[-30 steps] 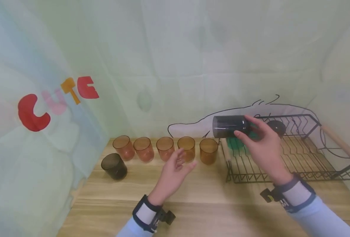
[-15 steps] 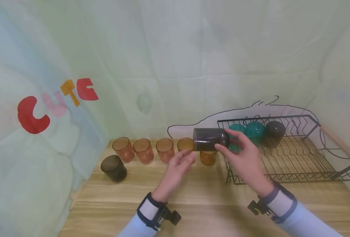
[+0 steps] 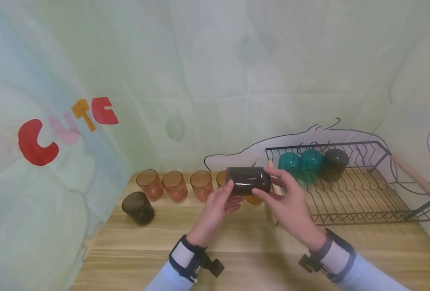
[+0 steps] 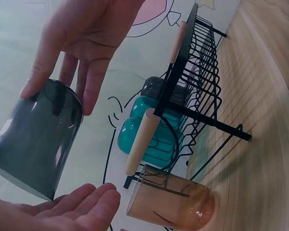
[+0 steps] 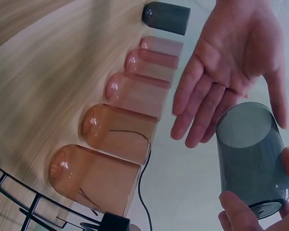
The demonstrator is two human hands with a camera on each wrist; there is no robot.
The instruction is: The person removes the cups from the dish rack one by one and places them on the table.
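A smoky grey glass tumbler is held on its side above the table, its mouth toward the left. My right hand grips it near the base, thumb in front and fingers behind. At the mouth end, my left hand has its thumb and loosely extended fingers on either side of the rim; whether they touch the glass is hard to tell. In the right wrist view, the palm of the left hand faces the tumbler. Behind the held tumbler, an amber tumbler is partly hidden in the head view.
Pink-orange and amber tumblers stand upright in a row along the back. Another grey tumbler stands at the left. A black wire dish rack with wooden handles holds teal tumblers and a dark grey one, upside down.
My right hand has carried the grey tumbler left and down from above the rack. My left hand has shifted slightly right, so its thumb and fingers now flank the rim.
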